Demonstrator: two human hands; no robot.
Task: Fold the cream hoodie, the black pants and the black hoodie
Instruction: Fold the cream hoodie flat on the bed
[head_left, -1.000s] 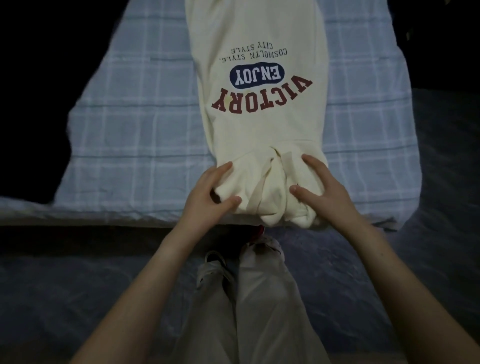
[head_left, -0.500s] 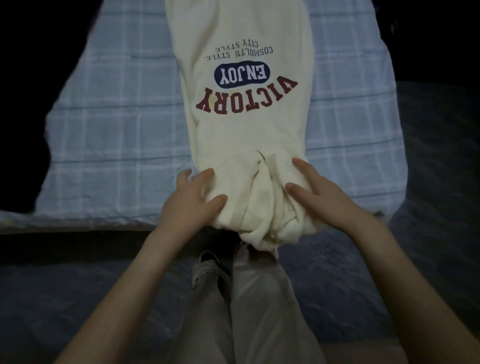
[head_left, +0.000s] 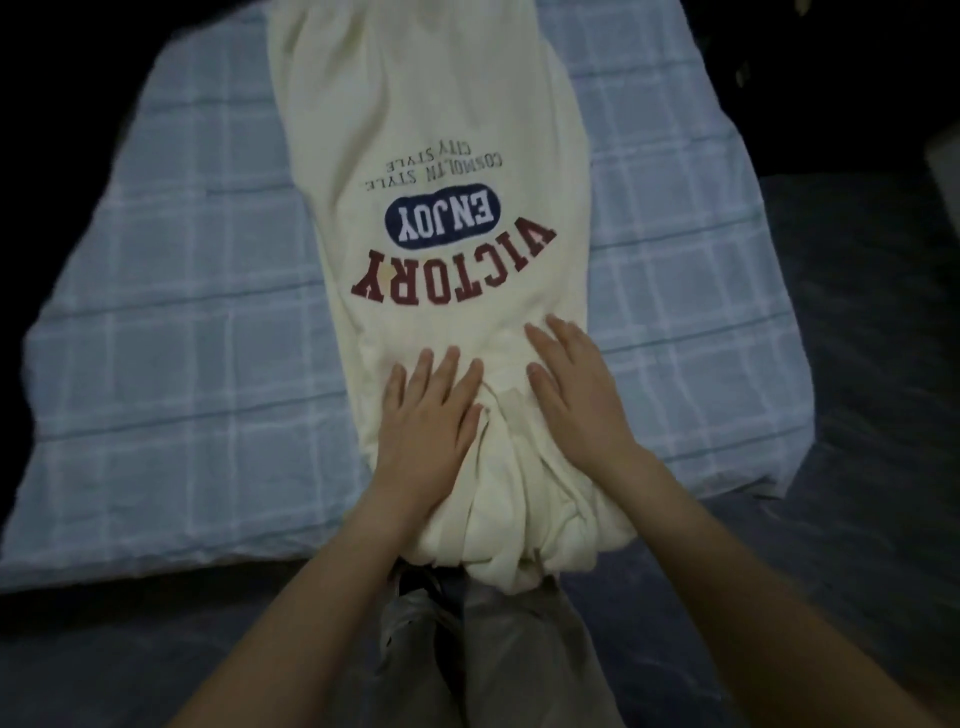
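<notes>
The cream hoodie (head_left: 431, 130) lies lengthwise down the middle of a blue checked sheet, folded into a narrow strip, with its upside-down "VICTORY ENJOY" print facing up. Its bunched near end hangs over the sheet's front edge. My left hand (head_left: 428, 415) lies flat on the near part of the hoodie, fingers spread. Just to its right, my right hand (head_left: 576, 395) also presses flat on the fabric. Neither hand grips anything. The black pants and the black hoodie are not in view.
The blue checked sheet (head_left: 171, 338) covers a low surface with dark floor around it. My legs in light trousers (head_left: 498, 654) are right below the hoodie's near end. The far corners are dark.
Both hands let go of the bunched near end and slid forward, and now lie flat on top of the hoodie. The view has moved closer to the sheet.
</notes>
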